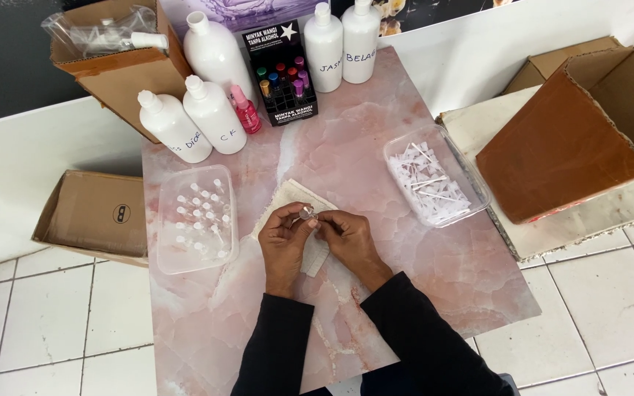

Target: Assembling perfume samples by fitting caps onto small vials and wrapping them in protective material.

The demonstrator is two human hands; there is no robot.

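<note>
Crosswise, small clear vial [307, 213] lying left-right, pinched between left hand [284, 238] and right hand [348, 238].

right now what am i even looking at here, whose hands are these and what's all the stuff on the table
There is one picture, taken by a camera worn on a person's head and looking down, so the two hands in dark sleeves are that person's own. There is no machine. The left hand and the right hand meet over a pale cloth and pinch a small clear vial between their fingertips. They work at a pink marbled tabletop. To the left lies a clear tray of small vials, to the right a clear tray of white sticks. At the far edge stand white bottles, a small pink bottle and a black display box of coloured vials. Cardboard boxes sit around the table.
</note>
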